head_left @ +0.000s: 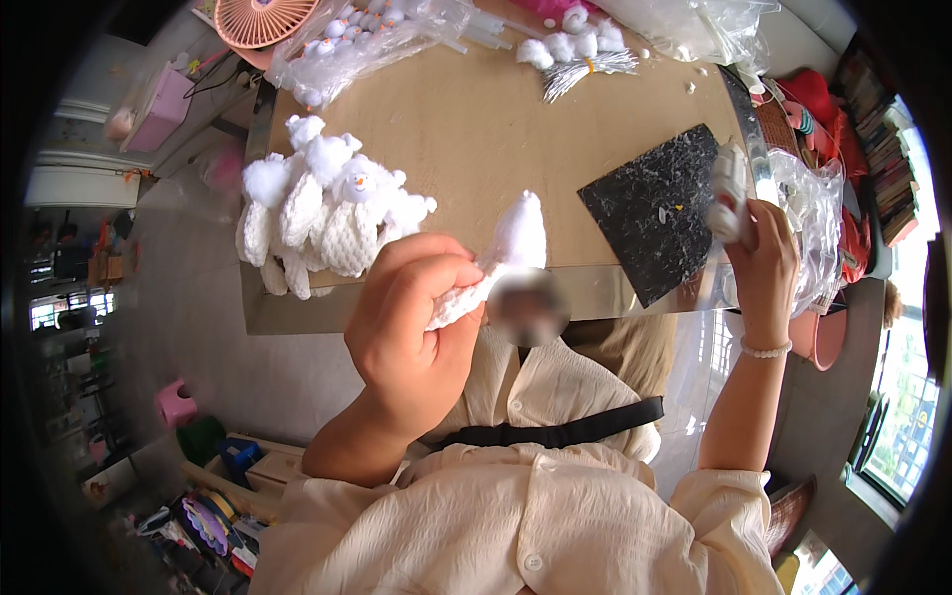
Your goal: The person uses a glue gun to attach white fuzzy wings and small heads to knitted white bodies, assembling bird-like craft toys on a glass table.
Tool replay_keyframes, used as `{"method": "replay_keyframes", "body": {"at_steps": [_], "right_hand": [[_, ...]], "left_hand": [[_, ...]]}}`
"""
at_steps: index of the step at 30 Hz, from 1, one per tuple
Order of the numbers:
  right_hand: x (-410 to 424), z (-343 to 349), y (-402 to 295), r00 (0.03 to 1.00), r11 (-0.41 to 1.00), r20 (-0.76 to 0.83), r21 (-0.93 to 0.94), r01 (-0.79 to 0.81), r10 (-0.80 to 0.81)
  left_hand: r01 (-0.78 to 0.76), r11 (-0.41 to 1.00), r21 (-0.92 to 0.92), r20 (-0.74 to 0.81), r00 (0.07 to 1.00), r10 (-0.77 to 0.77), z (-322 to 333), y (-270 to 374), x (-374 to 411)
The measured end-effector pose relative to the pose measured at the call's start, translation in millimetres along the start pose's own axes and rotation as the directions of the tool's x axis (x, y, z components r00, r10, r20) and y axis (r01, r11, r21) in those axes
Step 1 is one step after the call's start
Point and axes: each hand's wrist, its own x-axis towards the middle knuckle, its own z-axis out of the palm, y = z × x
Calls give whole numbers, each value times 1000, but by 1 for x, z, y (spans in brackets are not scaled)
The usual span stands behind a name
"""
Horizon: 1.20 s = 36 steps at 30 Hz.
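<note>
My left hand (pixel 420 320) pinches a white knitted piece with a fluffy white tip (pixel 520 230), held above the table's near edge. To the right, my right hand (pixel 770 260) grips a white glue gun (pixel 729 190) over the right edge of a black marbled board (pixel 654 212). A pile of white knitted and fluffy plush pieces (pixel 335 208) lies at the table's left, behind my left hand; one bears a small snowman face with an orange nose (pixel 360 186).
At the table's back are a plastic bag of small snowman heads (pixel 357 30), a bundle of white wires (pixel 587 71) and white fluffy balls (pixel 573 44). A pink fan (pixel 264 18) stands at the back left. Clear plastic bags (pixel 807 216) hang by the right edge.
</note>
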Motion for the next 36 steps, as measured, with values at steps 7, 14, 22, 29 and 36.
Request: {"method": "replay_keyframes", "body": {"at_steps": [7, 14, 22, 29, 36], "right_hand": [[27, -17, -19, 990, 986, 139, -154, 59, -37], [119, 66, -104, 903, 907, -195, 103, 407, -383], [158, 135, -111, 894, 886, -255, 198, 420, -367], [79, 53, -126, 916, 172, 374, 921, -349, -145], [-3, 26, -130, 842, 72, 534, 846, -529, -81]], "left_hand": [[43, 999, 16, 0, 999, -43, -3, -5, -2], [11, 998, 57, 55, 998, -14, -2, -2, 0], [73, 993, 89, 91, 992, -81, -14, 4, -9], [157, 983, -90, -1, 987, -158, -1, -7, -15], [245, 949, -198, 32, 969, -244, 23, 0, -3]]}}
